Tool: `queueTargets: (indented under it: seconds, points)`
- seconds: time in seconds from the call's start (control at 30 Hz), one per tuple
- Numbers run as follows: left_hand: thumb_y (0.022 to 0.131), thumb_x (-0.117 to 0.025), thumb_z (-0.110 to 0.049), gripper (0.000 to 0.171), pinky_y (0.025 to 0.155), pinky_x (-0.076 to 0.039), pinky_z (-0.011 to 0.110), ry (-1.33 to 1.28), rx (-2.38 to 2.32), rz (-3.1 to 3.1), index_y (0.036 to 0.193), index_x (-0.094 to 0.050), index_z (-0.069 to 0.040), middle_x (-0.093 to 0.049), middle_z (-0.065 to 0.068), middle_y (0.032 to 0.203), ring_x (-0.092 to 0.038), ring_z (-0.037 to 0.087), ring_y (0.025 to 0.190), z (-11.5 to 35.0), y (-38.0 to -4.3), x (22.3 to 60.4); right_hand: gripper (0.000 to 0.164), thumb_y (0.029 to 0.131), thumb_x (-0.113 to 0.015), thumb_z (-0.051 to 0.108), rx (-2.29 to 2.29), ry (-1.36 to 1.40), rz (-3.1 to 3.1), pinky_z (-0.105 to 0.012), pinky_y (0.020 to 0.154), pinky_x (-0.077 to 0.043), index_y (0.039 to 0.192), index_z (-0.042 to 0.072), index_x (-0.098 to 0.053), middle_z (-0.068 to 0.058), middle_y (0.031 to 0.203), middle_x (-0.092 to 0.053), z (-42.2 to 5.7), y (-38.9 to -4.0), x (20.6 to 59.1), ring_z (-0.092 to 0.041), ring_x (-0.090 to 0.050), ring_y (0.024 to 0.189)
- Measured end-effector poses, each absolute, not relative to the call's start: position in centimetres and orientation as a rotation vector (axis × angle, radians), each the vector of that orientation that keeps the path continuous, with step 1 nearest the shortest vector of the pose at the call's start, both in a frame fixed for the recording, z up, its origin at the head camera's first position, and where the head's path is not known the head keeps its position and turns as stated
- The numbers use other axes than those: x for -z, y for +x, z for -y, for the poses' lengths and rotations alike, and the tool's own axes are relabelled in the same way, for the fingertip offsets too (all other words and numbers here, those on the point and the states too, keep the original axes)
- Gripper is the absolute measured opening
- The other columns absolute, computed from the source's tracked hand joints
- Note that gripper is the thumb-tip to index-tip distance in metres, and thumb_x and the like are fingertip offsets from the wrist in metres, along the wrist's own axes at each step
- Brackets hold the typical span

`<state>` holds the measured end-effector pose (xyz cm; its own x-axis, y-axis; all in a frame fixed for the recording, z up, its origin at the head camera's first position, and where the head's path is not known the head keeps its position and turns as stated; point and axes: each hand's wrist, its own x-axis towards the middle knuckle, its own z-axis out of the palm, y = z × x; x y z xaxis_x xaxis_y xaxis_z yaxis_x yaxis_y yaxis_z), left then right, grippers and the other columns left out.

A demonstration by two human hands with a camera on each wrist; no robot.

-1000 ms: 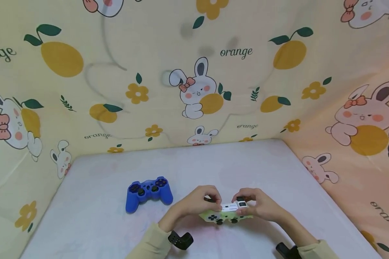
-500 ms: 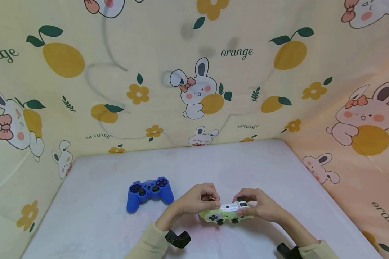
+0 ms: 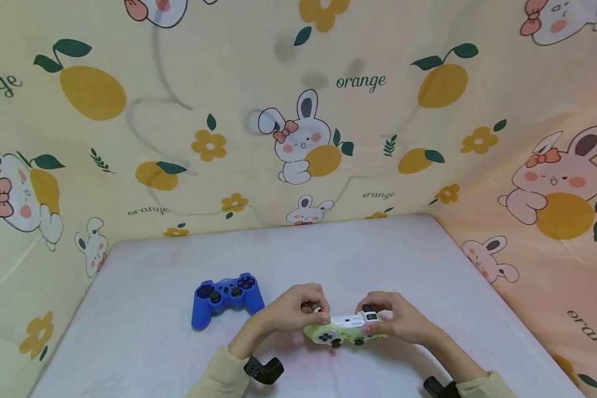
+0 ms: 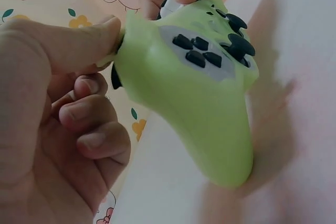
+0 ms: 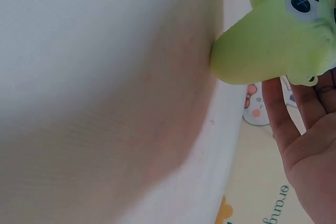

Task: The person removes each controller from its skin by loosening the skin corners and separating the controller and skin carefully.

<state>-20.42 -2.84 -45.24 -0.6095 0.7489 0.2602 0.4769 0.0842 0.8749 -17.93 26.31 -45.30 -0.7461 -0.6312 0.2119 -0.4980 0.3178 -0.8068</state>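
A white game controller [image 3: 349, 320] sits partly inside a light green silicone cover [image 4: 163, 93], low in the middle of the head view. My left hand [image 3: 296, 309] pinches the cover's edge between thumb and index finger beside a black shoulder button; its other fingers curl loosely below, as the left wrist view shows. On the far end, my right hand [image 3: 403, 318] grips the controller with thumb and fingers by its white top and dark shoulder buttons. In the right wrist view, a small loop on the cover hangs near the right fingers [image 5: 281, 111].
A blue game controller [image 3: 227, 298] lies on the white-covered table [image 3: 144, 331], left of my left hand. Patterned cloth [image 3: 219, 83] with rabbits and oranges rises behind and along both sides of the table. A black wrist camera [image 3: 265, 369] sits at my left sleeve.
My left fingers have shifted slightly left along the cover's edge, showing more of the controller's white top. My right hand keeps its grip, and the blue controller stays in place.
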Motion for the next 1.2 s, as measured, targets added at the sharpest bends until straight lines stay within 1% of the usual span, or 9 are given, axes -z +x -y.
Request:
queueTargets:
  seconds: [0.17, 0.3, 0.4, 0.53, 0.77, 0.87, 1.0, 1.1, 1.2]
  points:
    - [0.092, -0.071, -0.018, 0.010, 0.061, -0.034, 0.020, 1.242, -1.470, -2.142, 0.083, -0.067, -0.018, -0.048, 0.000, 0.079, -0.041, 0.008, 0.067, 3.5, -20.3, 44.9, 0.025, 0.084, -0.079, 0.015, 1.407, -1.041, -2.440, -0.039, 0.082, -0.049, 0.105, 0.019, -0.067, 0.003, 0.093, -0.065, -26.3, -17.9, 45.4, -0.018, -0.062, 0.084]
    - [0.093, -0.070, -0.020, 0.008, 0.061, -0.035, 0.019, 1.256, -1.423, -2.142, 0.085, -0.067, -0.019, -0.047, -0.004, 0.079, -0.041, 0.005, 0.067, 3.9, -20.2, 45.0, 0.024, 0.083, -0.078, 0.014, 1.429, -1.050, -2.422, -0.039, 0.081, -0.049, 0.105, 0.017, -0.068, 0.002, 0.092, -0.065, -26.2, -17.7, 45.5, -0.019, -0.061, 0.084]
    - [0.094, -0.068, -0.019, 0.006, 0.061, -0.035, 0.019, 1.257, -1.394, -2.128, 0.088, -0.067, -0.019, -0.046, -0.008, 0.078, -0.041, 0.005, 0.068, 4.4, -20.1, 44.9, 0.026, 0.083, -0.078, 0.012, 1.435, -1.072, -2.426, -0.038, 0.080, -0.049, 0.106, 0.017, -0.067, 0.002, 0.092, -0.064, -26.2, -17.6, 45.7, -0.019, -0.061, 0.084]
    - [0.095, -0.066, -0.015, 0.005, 0.062, -0.036, 0.020, 1.245, -1.346, -2.101, 0.091, -0.066, -0.019, -0.046, -0.009, 0.075, -0.043, 0.005, 0.070, 5.1, -20.0, 44.4, 0.026, 0.083, -0.079, 0.014, 1.414, -1.052, -2.446, -0.038, 0.081, -0.048, 0.106, 0.019, -0.067, 0.003, 0.093, -0.065, -26.1, -17.7, 45.6, -0.019, -0.062, 0.084]
    - [0.097, -0.064, -0.022, 0.007, 0.062, -0.041, 0.019, 1.219, -1.327, -2.105, 0.090, -0.065, -0.020, -0.052, -0.013, 0.074, -0.046, 0.002, 0.068, 5.1, -19.4, 44.8, 0.026, 0.082, -0.079, 0.015, 1.412, -1.037, -2.446, -0.039, 0.083, -0.047, 0.106, 0.018, -0.067, 0.003, 0.093, -0.065, -26.2, -17.5, 45.4, -0.019, -0.061, 0.085]
    - [0.095, -0.066, -0.024, 0.011, 0.059, -0.041, 0.020, 1.224, -1.372, -2.159, 0.086, -0.064, -0.020, -0.050, -0.012, 0.070, -0.046, 0.003, 0.067, 4.7, -19.1, 44.9, 0.027, 0.082, -0.079, 0.014, 1.413, -1.067, -2.445, -0.039, 0.084, -0.047, 0.106, 0.018, -0.067, 0.003, 0.093, -0.065, -26.1, -17.6, 45.5, -0.019, -0.061, 0.085]
    - [0.093, -0.071, -0.024, 0.011, 0.059, -0.045, 0.020, 1.208, -1.434, -2.205, 0.084, -0.064, -0.020, -0.053, -0.011, 0.069, -0.049, 0.003, 0.067, 4.2, -18.8, 44.9, 0.026, 0.083, -0.079, 0.014, 1.409, -1.085, -2.437, -0.039, 0.083, -0.048, 0.105, 0.019, -0.067, 0.003, 0.093, -0.064, -26.0, -17.7, 45.3, -0.019, -0.061, 0.083]
    - [0.090, -0.074, -0.023, 0.010, 0.059, -0.048, 0.022, 1.146, -1.484, -2.193, 0.084, -0.066, -0.020, -0.058, -0.010, 0.072, -0.052, 0.004, 0.066, 4.2, -18.5, 44.9, 0.026, 0.082, -0.079, 0.014, 1.402, -1.089, -2.429, -0.039, 0.082, -0.047, 0.105, 0.018, -0.067, 0.003, 0.093, -0.064, -26.1, -17.7, 45.2, -0.018, -0.061, 0.082]
    - [0.087, -0.077, -0.020, 0.010, 0.057, -0.050, 0.024, 1.055, -1.571, -2.130, 0.086, -0.068, -0.016, -0.063, -0.005, 0.075, -0.056, 0.007, 0.064, 4.1, -18.3, 45.0, 0.027, 0.082, -0.080, 0.013, 1.401, -1.104, -2.424, -0.039, 0.083, -0.046, 0.105, 0.017, -0.067, 0.002, 0.094, -0.064, -26.2, -17.7, 45.2, -0.019, -0.061, 0.083]
